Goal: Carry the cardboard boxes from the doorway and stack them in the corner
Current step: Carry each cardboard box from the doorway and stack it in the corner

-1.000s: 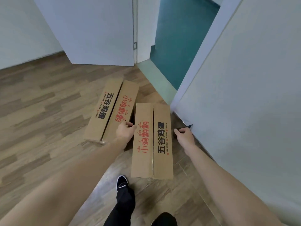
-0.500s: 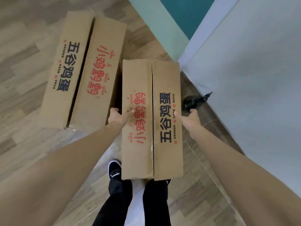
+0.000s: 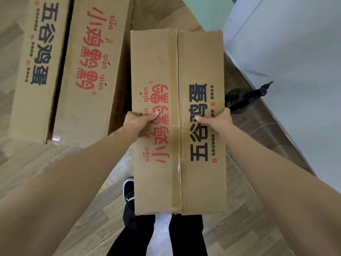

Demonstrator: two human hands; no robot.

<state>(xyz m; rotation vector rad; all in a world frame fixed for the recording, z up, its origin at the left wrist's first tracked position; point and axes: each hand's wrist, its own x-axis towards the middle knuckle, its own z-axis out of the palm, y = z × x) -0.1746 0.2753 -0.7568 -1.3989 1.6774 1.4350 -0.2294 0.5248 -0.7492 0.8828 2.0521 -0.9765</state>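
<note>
A long taped cardboard box (image 3: 177, 74) with red and black printed characters is lifted off the floor, above my legs. My left hand (image 3: 137, 120) grips its left side, thumb on top. My right hand (image 3: 218, 120) grips its right side, thumb on top as well. A second cardboard box (image 3: 73, 58) of the same print lies on the wooden floor to the left, its top flaps parted along the middle.
A white wall (image 3: 295, 61) runs close along the right. A small black object (image 3: 241, 98) lies on the floor by the wall, just right of the held box. The pale doorway threshold (image 3: 204, 10) is at the top. My black shoe (image 3: 129, 189) and trousers show below the box.
Both hands closed on the sides of the right box and raised it off the floor toward the camera. My thumbs now lie on its top. The left box stayed put.
</note>
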